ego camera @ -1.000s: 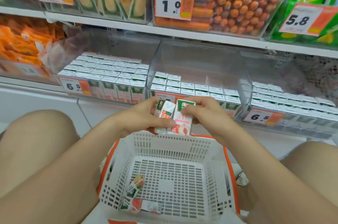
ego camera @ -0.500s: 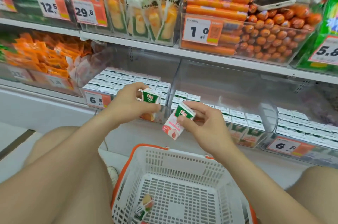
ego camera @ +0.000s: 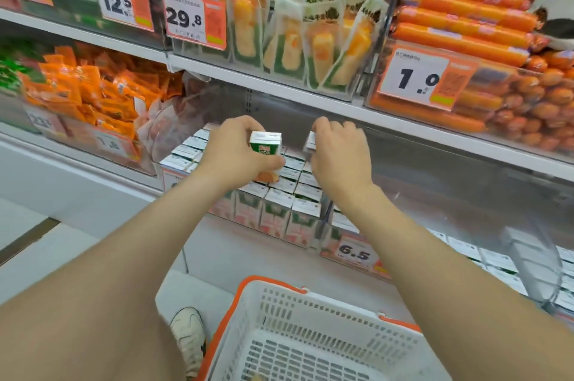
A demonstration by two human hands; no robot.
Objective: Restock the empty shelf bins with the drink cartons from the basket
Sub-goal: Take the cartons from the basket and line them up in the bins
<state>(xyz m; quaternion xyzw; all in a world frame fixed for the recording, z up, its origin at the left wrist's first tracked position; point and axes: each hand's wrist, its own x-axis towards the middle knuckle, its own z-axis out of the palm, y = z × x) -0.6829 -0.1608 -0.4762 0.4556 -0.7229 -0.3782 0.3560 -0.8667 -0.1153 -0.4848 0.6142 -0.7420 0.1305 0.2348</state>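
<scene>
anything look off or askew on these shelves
Nothing spilled or damaged shows. The corn packs on the upper level lean at different angles, and the orange packets at left lie heaped, unlike the drink cartons in neat rows.

The right hand (ego camera: 340,157) covers nearly all of its carton (ego camera: 311,141) — only a white corner shows. The basket (ego camera: 310,312) runs off the bottom edge, its floor mostly unseen. The price tag (ego camera: 107,143) under the orange packets (ego camera: 77,91) is smeared — unreadable.
</scene>
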